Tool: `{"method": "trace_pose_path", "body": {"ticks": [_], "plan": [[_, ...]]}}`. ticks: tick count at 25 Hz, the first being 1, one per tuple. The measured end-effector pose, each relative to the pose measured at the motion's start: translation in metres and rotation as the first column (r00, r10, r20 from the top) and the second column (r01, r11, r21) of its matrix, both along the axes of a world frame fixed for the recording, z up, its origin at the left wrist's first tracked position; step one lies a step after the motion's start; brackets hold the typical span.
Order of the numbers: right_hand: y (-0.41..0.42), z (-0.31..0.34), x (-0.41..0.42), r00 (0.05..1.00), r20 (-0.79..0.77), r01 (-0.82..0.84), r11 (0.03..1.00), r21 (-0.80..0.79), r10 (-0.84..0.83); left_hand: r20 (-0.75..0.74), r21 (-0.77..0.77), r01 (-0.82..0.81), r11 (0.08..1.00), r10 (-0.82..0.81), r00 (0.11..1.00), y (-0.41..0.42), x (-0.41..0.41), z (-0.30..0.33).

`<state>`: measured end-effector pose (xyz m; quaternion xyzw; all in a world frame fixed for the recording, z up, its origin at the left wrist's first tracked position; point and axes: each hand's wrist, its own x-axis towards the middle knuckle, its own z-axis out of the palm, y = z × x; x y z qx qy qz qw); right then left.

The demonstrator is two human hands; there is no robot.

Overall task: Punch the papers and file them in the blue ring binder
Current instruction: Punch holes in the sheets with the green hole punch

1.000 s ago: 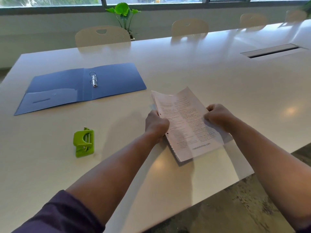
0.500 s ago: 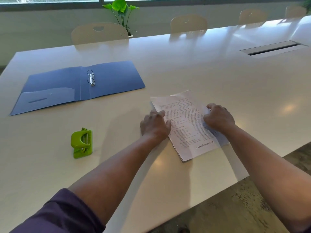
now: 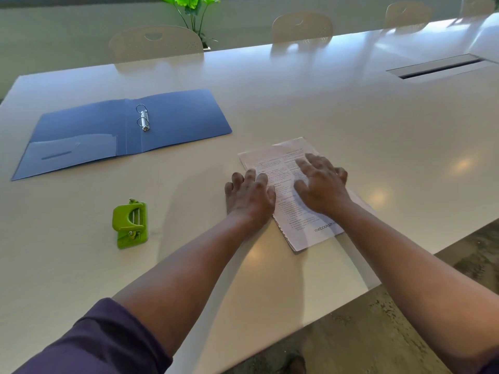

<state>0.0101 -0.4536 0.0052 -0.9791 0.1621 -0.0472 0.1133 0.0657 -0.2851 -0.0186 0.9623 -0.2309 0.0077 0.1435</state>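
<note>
A stack of printed papers (image 3: pixel 270 160) lies flat on the white table, tilted a little, with small holes along its left edge. My left hand (image 3: pixel 249 195) rests flat at that left edge, fingers spread, half on the table. My right hand (image 3: pixel 320 184) presses on the middle of the top sheet with straight fingers. The blue ring binder (image 3: pixel 183 117) lies open at the far left, its two metal rings (image 3: pixel 143 120) standing closed in the spine. A green hole punch (image 3: pixel 130 224) sits on the table to the left of my left forearm.
The white table (image 3: pixel 351 103) runs far to the right, with a cable slot (image 3: pixel 437 66) at the back right. Its near edge cuts diagonally under my right forearm. Pale chairs (image 3: pixel 155 45) and a green plant (image 3: pixel 193 12) stand behind the far edge.
The papers were held lifted between both gripping hands, then laid flat on the table. Both hands have opened; the right one slid from the stack's right edge onto its middle.
</note>
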Motion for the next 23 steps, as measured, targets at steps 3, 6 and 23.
{"method": "trace_pose_path", "body": {"ticks": [3, 6, 23], "plan": [[0.012, -0.009, 0.005, 0.997, -0.066, -0.048, 0.999, -0.021, 0.046, -0.010, 0.014, -0.005, 1.000, 0.005, 1.000, 0.000, 0.001, 0.000], [0.013, -0.019, 0.004, 0.987, -0.149, -0.062, 0.998, -0.024, 0.057, -0.007, 0.019, -0.006, 1.000, 0.006, 1.000, 0.000, 0.000, -0.002], [0.015, -0.014, 0.007, 0.980, -0.194, -0.035, 0.999, -0.016, 0.031, -0.119, -0.011, -0.020, 1.000, 0.019, 0.993, 0.003, 0.003, 0.010]]}}
